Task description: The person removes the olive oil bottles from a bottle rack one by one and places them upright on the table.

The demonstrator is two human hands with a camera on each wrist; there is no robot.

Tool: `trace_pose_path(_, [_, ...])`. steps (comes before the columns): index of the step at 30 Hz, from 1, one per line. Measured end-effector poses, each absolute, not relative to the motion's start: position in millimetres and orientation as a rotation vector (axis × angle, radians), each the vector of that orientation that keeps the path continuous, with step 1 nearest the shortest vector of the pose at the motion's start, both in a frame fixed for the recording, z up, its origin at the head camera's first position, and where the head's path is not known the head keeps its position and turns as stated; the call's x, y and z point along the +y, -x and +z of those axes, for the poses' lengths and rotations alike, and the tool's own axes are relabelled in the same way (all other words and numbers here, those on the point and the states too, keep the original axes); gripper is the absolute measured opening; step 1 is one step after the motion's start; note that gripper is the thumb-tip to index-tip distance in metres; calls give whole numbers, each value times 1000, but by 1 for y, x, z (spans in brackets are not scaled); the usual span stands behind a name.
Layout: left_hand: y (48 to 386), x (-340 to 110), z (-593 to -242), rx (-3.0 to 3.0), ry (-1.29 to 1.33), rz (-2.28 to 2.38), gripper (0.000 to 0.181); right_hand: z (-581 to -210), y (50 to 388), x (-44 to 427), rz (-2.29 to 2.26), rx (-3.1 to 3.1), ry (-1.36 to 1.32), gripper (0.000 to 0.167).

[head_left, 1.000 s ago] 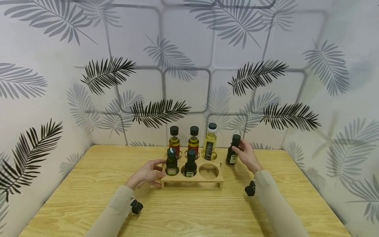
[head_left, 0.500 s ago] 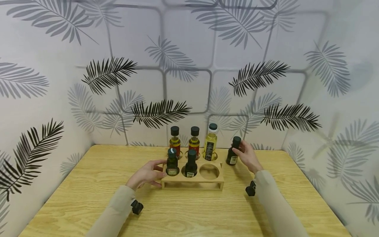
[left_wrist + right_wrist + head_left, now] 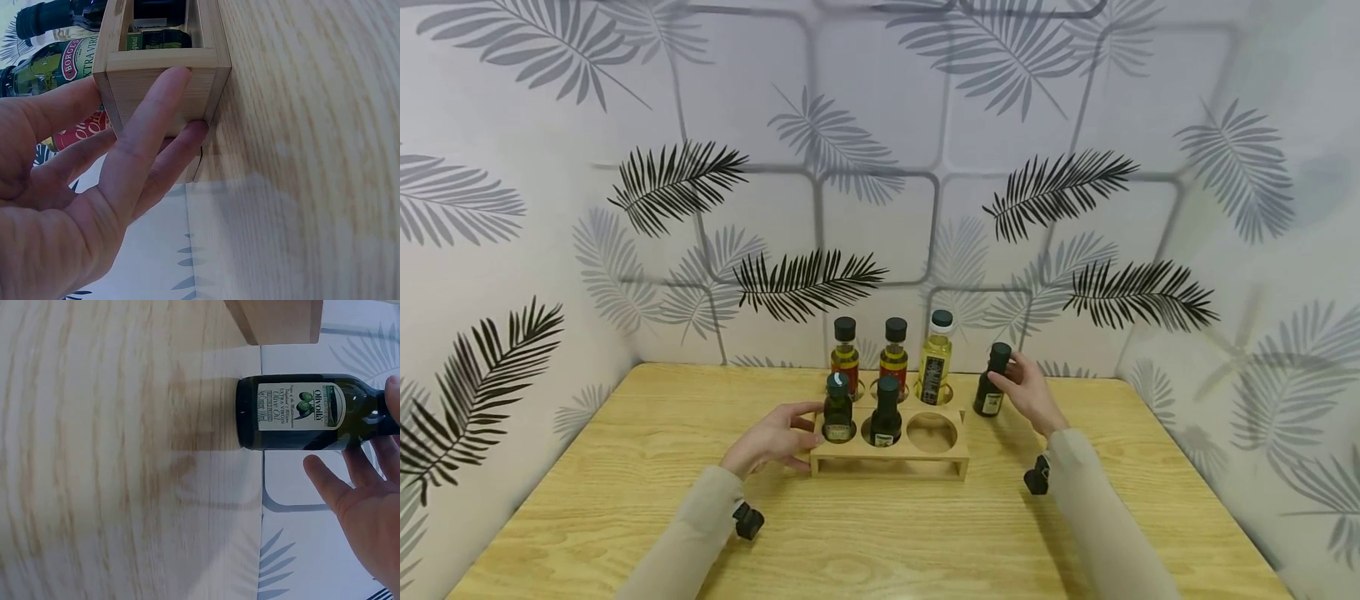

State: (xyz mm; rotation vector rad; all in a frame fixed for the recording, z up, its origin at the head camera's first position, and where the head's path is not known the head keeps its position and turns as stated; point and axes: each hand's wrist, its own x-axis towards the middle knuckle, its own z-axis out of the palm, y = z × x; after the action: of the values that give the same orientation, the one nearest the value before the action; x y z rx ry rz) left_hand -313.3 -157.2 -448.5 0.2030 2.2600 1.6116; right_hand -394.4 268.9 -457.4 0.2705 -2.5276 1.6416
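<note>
Pinching the dark olive oil bottle (image 3: 297,412) by its neck, thumb and fingers of the right hand (image 3: 1030,396) clamped on it. Holding it nearly upright just beside the right end of the wooden rack (image 3: 891,452), apart from it; impossible to tell whether touching the tabletop (image 3: 880,542). Touching the rack's left end with the left hand (image 3: 777,437), fingers apart and stretched against the wood. Bearing, in the rack's front row, a green bottle (image 3: 838,414) at left and a dark bottle (image 3: 886,421) in the middle; behind, two red-labelled bottles (image 3: 845,362) and a yellow oil bottle (image 3: 933,371) at right. Backed by a leaf-patterned wall (image 3: 880,225). Wearing pale sleeves (image 3: 688,525) above both wrists.
</note>
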Motion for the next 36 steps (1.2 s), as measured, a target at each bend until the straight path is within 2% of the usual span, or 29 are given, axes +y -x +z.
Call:
trace_pose_path(3, [313, -157, -448, 2249, -200, 1616, 61, -457, 392, 270, 1678, -2520, -214, 73])
trace_pose_path(6, [313, -157, -448, 2246, -198, 1621, 61, -457, 389, 270, 1686, -2478, -199, 76])
trace_pose_path(13, [316, -157, -450, 2243, -220, 1620, 62, -445, 385, 266, 1637, -2270, -234, 55])
trace_pose_path(23, [316, -156, -452, 2259, -194, 1624, 61, -434, 375, 259, 1583, -2152, -195, 35])
trace_pose_path(36, [315, -157, -452, 2265, -178, 1621, 62, -418, 351, 231, 1691, -2169, -328, 28])
